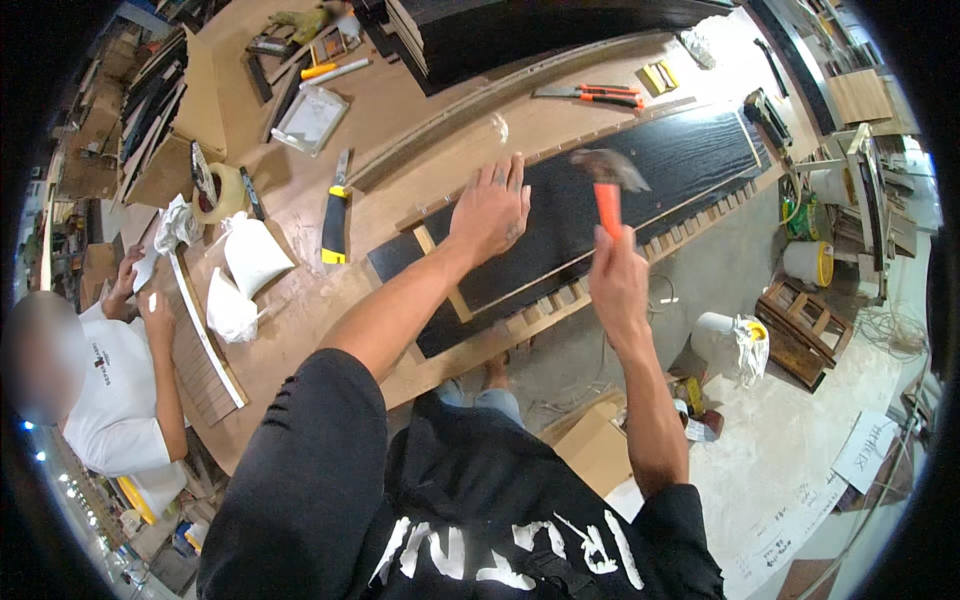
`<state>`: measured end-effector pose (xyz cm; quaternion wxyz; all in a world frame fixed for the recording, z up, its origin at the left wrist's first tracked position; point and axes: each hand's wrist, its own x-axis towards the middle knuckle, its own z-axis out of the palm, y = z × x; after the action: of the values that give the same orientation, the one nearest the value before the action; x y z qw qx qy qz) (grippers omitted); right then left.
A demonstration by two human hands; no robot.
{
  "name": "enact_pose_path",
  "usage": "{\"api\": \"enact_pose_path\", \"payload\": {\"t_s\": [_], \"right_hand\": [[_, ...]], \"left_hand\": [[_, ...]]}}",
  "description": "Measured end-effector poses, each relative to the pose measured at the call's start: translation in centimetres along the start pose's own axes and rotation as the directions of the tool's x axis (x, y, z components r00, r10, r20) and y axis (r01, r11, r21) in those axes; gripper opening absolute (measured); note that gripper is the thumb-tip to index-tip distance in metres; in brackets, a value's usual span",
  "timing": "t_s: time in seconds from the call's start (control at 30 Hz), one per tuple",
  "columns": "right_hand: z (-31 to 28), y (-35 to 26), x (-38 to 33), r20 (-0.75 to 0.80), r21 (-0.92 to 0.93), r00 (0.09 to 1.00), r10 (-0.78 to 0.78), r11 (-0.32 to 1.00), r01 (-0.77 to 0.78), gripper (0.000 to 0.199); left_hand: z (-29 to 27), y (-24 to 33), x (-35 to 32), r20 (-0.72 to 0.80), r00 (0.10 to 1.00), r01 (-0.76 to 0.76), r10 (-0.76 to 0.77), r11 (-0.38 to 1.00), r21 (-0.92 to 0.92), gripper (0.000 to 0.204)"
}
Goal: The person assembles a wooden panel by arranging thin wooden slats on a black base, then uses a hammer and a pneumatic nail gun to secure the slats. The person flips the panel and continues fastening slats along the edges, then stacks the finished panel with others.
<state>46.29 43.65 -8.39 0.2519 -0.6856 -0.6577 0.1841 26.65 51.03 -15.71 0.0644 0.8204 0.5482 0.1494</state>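
My right hand [619, 275] is wrapped round the orange handle of a hammer [608, 205], whose metal head is raised over a long black panel [590, 215] and blurred by motion. Fingers stretched out, my left hand [492, 212] lies flat at the panel's far edge, along a thin wooden strip [570, 148]. A short wooden crosspiece [443, 272] lies across the panel's left end. Small wooden blocks [570, 292] line the near edge in a row.
A handsaw with a black and yellow handle [335, 225], white bags [250, 255] and a white tray [312, 118] are on the left of the table. Utility knives [590, 94] lie beyond the panel. At the left, a person [120, 380] handles a white strip. A white bucket [718, 338] stands on the floor.
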Motion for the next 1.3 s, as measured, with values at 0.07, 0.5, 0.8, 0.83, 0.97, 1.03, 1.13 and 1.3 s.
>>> {"api": "enact_pose_path", "payload": {"t_s": [0.07,0.5,0.8,0.83,0.97,1.03,1.13,1.3], "right_hand": [[-2.6,-1.5,-2.8,-0.118,0.114,0.993,0.002,0.993,0.011,0.019],[-2.4,7.1,-6.7,-0.053,-0.032,0.989,0.137,0.99,-0.139,0.022],[-7.3,16.1,1.9,-0.151,-0.045,0.97,0.189,0.979,-0.198,0.025],[-6.9,18.5,2.1,-0.055,-0.239,0.98,0.189,0.951,-0.197,0.024],[-11.1,17.7,5.9,-0.104,-0.076,0.99,0.098,0.992,-0.106,0.024],[-12.1,19.7,7.3,-0.15,-0.024,0.979,0.14,0.989,-0.145,0.025],[-11.9,25.6,7.8,-0.086,-0.171,0.976,0.201,0.962,-0.213,0.026],[-14.9,26.4,10.6,-0.164,-0.02,0.975,0.152,0.987,-0.157,0.027]], "left_hand": [[0.3,-0.5,0.3,-0.044,0.999,-0.012,0.013,1.0,0.021,0.055],[1.5,-0.3,0.7,0.076,0.996,0.036,-0.037,0.999,0.022,0.055],[-0.4,0.9,1.6,0.213,0.971,0.097,-0.104,0.994,0.042,0.056],[-0.3,0.9,1.5,0.202,0.976,0.072,-0.08,0.996,0.046,0.056],[0.1,-0.3,1.1,0.158,0.985,0.053,-0.071,0.992,0.113,0.056],[0.3,0.2,1.0,0.163,0.983,0.069,-0.085,0.992,0.103,0.055],[-0.1,0.4,1.5,0.187,0.979,0.074,-0.082,0.996,0.05,0.055],[-0.2,0.7,1.7,0.201,0.972,0.112,-0.125,0.991,0.076,0.055]]}}
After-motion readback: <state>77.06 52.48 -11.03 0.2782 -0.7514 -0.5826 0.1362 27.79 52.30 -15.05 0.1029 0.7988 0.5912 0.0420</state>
